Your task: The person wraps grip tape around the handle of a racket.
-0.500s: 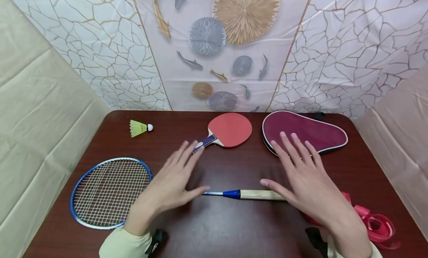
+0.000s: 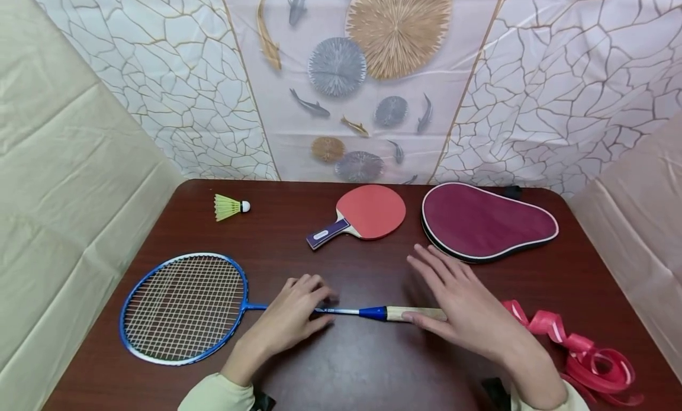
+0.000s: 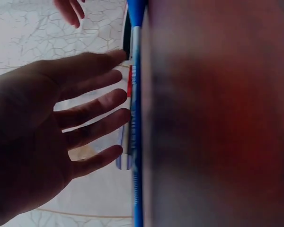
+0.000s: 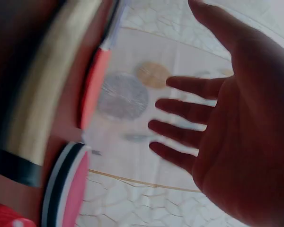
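A badminton racket [image 2: 373, 312] lies across the table, its blue-rimmed strung head to the left and its pale handle to the right. Over its shaft is my left hand [image 2: 290, 316], fingers slightly bent and spread; the left wrist view shows them near the blue shaft, not wrapped round it. My right hand [image 2: 469, 304] hovers above the handle with fingers extended and apart. In the right wrist view the handle [image 4: 52, 90] is at the left, away from the palm. The handle's far end is hidden behind the right hand in the head view.
A yellow shuttlecock [image 2: 231, 207] lies at the back left. Behind the racket are a red table tennis bat [image 2: 371, 212] and a maroon bat case [image 2: 487, 221]. Curled red ribbon [image 2: 597, 363] lies at the right. Fabric walls [image 2: 176, 73] stand behind and beside the table [image 2: 298, 375].
Both hands have come down and closer to the racket. The left fingers have bent over the shaft, and the right hand has moved left over the handle. The camera view has shifted slightly.
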Demonstrator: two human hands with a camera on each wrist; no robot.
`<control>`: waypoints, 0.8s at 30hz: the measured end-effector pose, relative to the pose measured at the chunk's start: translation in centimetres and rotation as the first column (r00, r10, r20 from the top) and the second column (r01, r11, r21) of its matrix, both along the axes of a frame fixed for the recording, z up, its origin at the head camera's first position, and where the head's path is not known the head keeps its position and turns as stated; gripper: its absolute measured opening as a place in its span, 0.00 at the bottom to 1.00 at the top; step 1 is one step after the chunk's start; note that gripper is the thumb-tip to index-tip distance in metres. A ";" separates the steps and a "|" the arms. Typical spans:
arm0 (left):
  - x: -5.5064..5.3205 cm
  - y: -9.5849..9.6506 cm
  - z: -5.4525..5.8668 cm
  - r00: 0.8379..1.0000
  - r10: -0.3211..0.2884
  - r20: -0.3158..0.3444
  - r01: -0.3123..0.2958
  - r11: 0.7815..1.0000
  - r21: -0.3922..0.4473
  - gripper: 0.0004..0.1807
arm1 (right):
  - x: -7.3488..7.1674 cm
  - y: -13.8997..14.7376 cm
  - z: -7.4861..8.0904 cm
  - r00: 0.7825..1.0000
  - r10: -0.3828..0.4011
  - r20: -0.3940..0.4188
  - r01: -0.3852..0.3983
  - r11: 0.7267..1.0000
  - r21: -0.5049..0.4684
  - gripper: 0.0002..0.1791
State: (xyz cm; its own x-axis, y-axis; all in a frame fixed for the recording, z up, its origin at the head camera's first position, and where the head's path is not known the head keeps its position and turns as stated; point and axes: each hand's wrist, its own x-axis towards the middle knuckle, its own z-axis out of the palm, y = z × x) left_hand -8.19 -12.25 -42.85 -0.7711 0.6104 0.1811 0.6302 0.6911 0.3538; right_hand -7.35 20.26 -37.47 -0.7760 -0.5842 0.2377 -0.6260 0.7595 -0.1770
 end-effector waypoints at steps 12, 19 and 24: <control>-0.2 -0.1 -1.3 0.999 0.033 0.023 -0.033 0.999 -0.022 0.04 | 0.0 -0.6 -4.5 0.975 0.143 0.171 -0.132 0.988 -0.075 0.32; -0.3 -0.1 -1.6 0.997 0.042 0.070 -0.043 0.999 0.014 0.05 | 0.2 -0.9 -5.9 0.972 0.147 0.181 -0.140 0.989 -0.052 0.25; -0.3 -0.1 -1.7 0.996 0.045 0.072 -0.047 0.999 0.026 0.04 | -0.1 -1.0 -6.1 0.978 0.159 0.138 -0.152 0.987 -0.056 0.21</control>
